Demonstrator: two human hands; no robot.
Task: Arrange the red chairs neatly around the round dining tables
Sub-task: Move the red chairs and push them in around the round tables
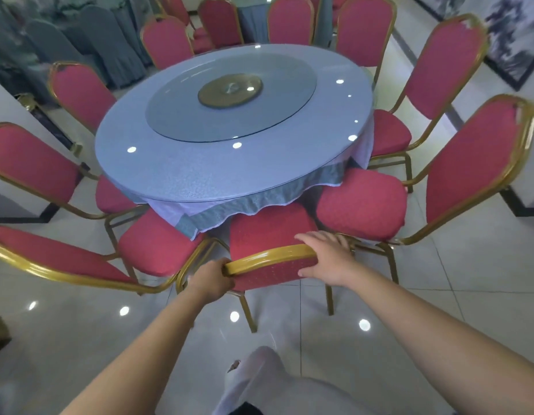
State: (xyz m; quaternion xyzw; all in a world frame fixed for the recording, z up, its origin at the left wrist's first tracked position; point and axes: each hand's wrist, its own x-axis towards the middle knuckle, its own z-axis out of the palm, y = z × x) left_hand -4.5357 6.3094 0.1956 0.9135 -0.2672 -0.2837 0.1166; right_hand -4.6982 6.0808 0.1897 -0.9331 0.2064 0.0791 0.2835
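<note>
Chair (271, 232): dead ahead, between left seat (161, 244) and right seat (361, 205); its front edge sits just under the cloth (218, 211) hem of the table (182, 172)
Left hand (212, 280): fingers curled round the left corner of the chair's gold rail (268, 255)
Right hand (325, 259): fingers draped over the rail's right end; thumb on the back face; gripping
Rail axis: runs left to right between the hands; table lies straight beyond the fingers
Next move, likely: an even push forward; right seat just beside, so little room there
Table top: glass turntable (230, 121) with brass hub (230, 90)

head camera looks steeply down — close above round table (230, 163).
</note>
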